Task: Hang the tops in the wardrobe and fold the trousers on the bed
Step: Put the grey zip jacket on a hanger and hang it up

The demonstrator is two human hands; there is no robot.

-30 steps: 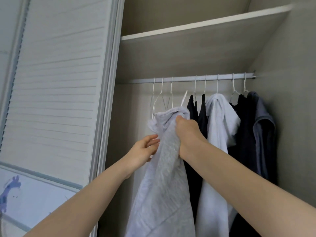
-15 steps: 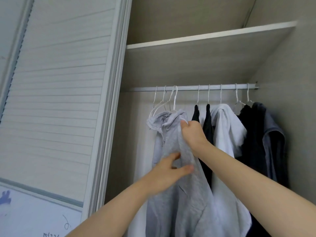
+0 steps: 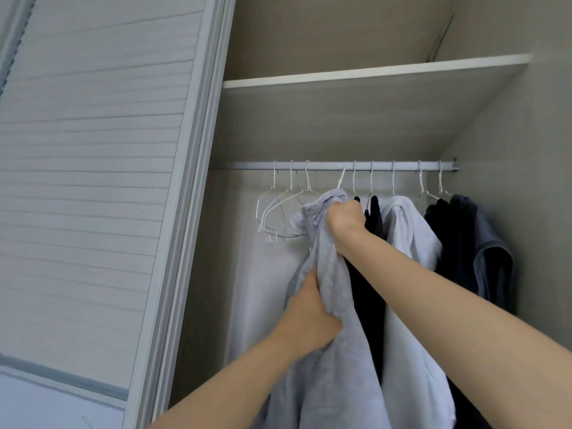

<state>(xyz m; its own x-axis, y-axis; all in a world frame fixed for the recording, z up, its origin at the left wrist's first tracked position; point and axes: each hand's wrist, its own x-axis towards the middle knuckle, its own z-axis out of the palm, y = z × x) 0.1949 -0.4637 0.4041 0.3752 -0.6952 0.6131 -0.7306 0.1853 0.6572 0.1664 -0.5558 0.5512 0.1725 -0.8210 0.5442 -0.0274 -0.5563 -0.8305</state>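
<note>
A light grey top (image 3: 337, 351) hangs from a white wire hanger whose hook (image 3: 342, 178) reaches up to the wardrobe rail (image 3: 325, 165). My right hand (image 3: 345, 219) grips the top at its collar, just under the hook. My left hand (image 3: 309, 317) grips a fold of the same top lower down on its left side. Right of it hang black tops (image 3: 373, 224), a white top (image 3: 408, 239) and dark tops (image 3: 464, 243) on their own hangers.
Three bare white wire hangers (image 3: 278, 209) hang on the rail left of the grey top. A shelf (image 3: 371, 72) spans the wardrobe above the rail. A slatted sliding door (image 3: 93, 181) stands at the left, and the wardrobe side wall (image 3: 526, 212) closes the right.
My right hand has lifted the grey top's collar closer to the rail. My left hand moved down and closed on the fabric. The view tilted upward.
</note>
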